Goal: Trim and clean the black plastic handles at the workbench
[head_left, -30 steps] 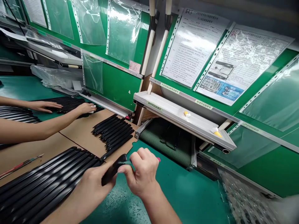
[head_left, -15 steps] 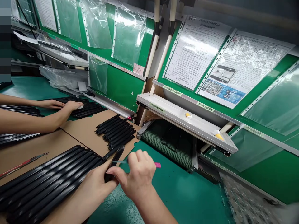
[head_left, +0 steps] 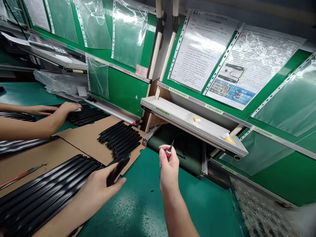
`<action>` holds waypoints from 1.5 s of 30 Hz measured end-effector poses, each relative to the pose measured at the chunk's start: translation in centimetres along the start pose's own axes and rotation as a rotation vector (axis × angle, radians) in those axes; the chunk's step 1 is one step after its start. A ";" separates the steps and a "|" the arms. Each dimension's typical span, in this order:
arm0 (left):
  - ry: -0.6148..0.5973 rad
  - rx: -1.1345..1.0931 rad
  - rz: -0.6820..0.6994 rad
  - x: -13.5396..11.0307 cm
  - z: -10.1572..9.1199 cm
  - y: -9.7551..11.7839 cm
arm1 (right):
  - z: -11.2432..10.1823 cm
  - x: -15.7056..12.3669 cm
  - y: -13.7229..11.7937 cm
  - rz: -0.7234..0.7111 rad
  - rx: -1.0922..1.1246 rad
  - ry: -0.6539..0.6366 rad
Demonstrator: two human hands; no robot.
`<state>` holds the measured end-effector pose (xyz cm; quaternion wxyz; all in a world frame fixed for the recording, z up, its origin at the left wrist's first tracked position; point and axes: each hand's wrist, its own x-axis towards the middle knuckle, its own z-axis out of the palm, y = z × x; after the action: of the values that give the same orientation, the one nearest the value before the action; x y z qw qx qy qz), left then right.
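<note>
My left hand (head_left: 100,188) is closed around a short black plastic piece (head_left: 118,170), held tilted just above the green mat near the cardboard's edge. My right hand (head_left: 168,168) is raised to the right of it, fingers pinched on a small pink-handled tool (head_left: 170,148) whose metal tip points up. The two hands are apart. A row of long black strips (head_left: 46,191) lies on the cardboard sheet (head_left: 61,151) under my left forearm. A smaller group of short black pieces (head_left: 119,138) lies further back on the cardboard.
A co-worker's two hands (head_left: 66,107) rest on more black strips (head_left: 86,115) at the far left. A small belt conveyor (head_left: 180,151) runs under a white shelf tray (head_left: 187,123) ahead. Instruction sheets (head_left: 202,49) hang on the green back panel. Crumpled clear plastic (head_left: 261,214) lies at right.
My right hand has lifted away from the black piece and moved right and up, turning the pink tool's tip upward. My left hand keeps the piece. The co-worker's hands shifted left.
</note>
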<state>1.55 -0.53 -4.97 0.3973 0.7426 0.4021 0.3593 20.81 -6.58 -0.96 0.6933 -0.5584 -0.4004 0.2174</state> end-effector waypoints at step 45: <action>0.240 -1.084 -0.241 4.1 -0.7 4.4 | 1.5 -7.3 2.0 -0.306 -0.241 -0.346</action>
<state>4.06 1.74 0.03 0.7114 0.3352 0.2844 0.5484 15.63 -10.54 -5.05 0.5678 -0.5246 -0.6157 0.1528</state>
